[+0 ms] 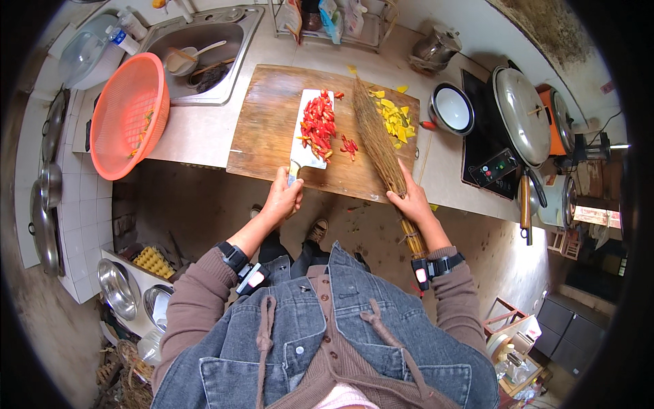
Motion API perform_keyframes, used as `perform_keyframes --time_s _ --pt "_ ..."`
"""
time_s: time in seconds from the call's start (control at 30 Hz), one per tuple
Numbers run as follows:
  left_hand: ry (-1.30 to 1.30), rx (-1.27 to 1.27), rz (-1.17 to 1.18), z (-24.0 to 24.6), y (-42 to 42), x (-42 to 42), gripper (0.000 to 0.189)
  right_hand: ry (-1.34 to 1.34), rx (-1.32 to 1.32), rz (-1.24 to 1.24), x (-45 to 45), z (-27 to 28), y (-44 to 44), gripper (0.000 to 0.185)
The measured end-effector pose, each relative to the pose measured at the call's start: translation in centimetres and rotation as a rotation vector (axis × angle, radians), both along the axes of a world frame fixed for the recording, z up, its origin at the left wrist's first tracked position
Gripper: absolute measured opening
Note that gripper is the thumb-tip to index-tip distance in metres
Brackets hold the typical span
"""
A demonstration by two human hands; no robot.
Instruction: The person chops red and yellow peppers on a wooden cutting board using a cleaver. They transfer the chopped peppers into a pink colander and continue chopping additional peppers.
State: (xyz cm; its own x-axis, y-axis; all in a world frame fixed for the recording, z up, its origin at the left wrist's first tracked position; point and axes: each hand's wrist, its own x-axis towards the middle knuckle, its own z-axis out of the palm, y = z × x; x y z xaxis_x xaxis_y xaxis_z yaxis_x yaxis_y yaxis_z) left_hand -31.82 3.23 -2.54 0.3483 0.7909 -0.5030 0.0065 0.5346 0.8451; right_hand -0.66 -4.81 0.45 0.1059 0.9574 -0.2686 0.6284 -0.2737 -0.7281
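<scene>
My left hand (pixel 286 197) grips the handle of a cleaver (pixel 300 145), whose flat blade bears a heap of chopped red chilli (pixel 318 122). Beneath it lies a wooden cutting board (pixel 265 112). Closed around the lower part of a bundled straw hand broom (pixel 375 128) is my right hand (pixel 415 198). The broom lies slantwise over the board's right part, its bristle end pointing away from me. A few red chilli pieces (pixel 349 147) sit on the board between blade and broom. Cut yellow pieces (pixel 396 120) are spread to the right of the broom.
An orange plastic colander (pixel 162 115) stands at the counter's left, beside a steel sink (pixel 235 46) holding a ladle. On the right are a white-lined bowl (pixel 452 108), a cooktop (pixel 472 148) with a phone (pixel 493 167) on it, and a lidded wok (pixel 523 115). A rack (pixel 380 33) stands behind.
</scene>
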Motion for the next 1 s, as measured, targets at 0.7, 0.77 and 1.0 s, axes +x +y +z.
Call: perform_keyframes --time_s 0.7,0.77,1.0 --pt "-0.160 -0.016 0.322 11.9 5.7 -18.0 0.022 -0.034 -0.026 -0.045 -2.5 1.5 0.3 0.078" --pt "-0.092 0.036 0.385 12.6 7.5 -22.0 0.022 -0.057 -0.023 -0.072 -3.3 1.8 0.5 0.078" --pt "0.255 0.160 0.554 11.3 15.1 -37.6 0.018 -0.123 -0.008 -0.210 -7.2 1.7 1.4 0.079"
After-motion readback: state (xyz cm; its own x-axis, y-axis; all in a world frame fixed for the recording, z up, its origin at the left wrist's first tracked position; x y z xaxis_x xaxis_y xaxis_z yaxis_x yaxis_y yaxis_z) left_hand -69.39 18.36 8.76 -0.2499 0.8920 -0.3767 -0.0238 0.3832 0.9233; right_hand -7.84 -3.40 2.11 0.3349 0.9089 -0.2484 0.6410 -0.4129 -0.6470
